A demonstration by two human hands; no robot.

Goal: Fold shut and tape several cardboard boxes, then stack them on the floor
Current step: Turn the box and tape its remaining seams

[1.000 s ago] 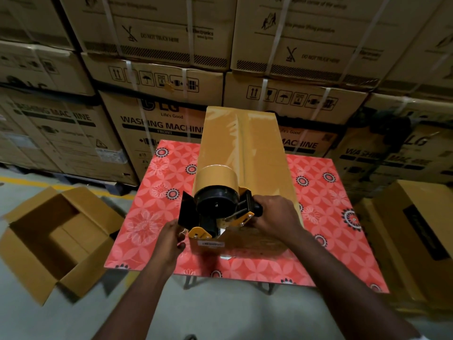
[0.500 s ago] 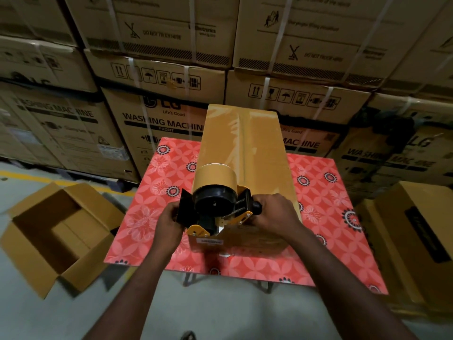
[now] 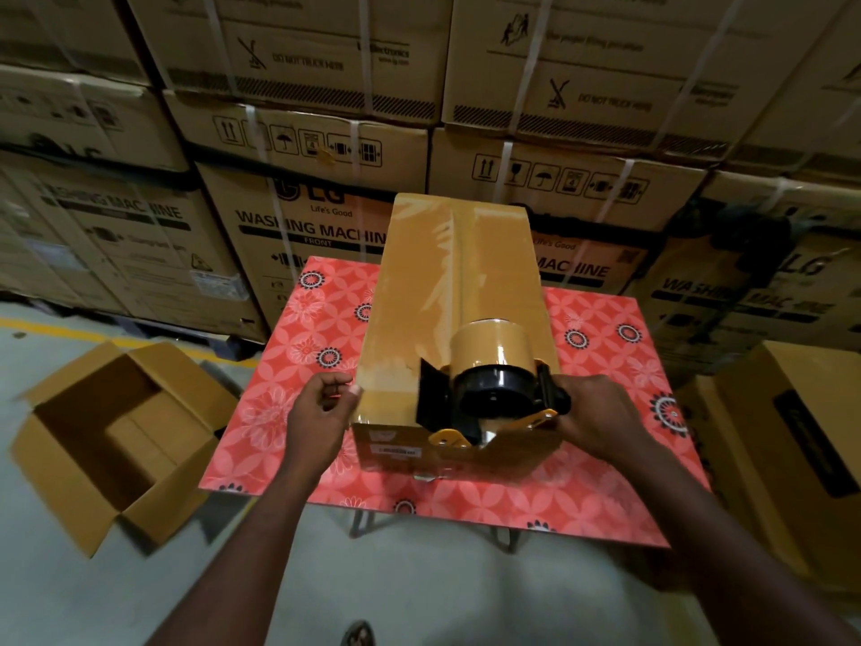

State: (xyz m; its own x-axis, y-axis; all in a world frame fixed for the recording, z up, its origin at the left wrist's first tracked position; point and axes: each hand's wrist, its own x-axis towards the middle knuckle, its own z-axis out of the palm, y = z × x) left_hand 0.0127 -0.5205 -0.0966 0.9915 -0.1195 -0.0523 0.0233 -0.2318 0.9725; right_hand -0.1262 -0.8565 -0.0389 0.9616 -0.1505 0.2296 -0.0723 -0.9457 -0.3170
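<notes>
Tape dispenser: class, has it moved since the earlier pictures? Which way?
Yes. The tape dispenser has shifted right along the near end of the cardboard box, from left side to right.

Single wide-angle view from head height, facing forward and steeply down along both forearms. Close above the left hand [image 3: 321,410] and the right hand [image 3: 598,412] gripping a tape dispenser [image 3: 494,389]. Cartons [image 3: 307,226] well beyond the hands, floor [image 3: 419,589] beneath the wrists.

Both forearms reach forward. The left hand [image 3: 321,410] curls, thumb beside its fingertips. The right hand [image 3: 601,412] wraps its fingers round the tape dispenser [image 3: 494,389].
</notes>
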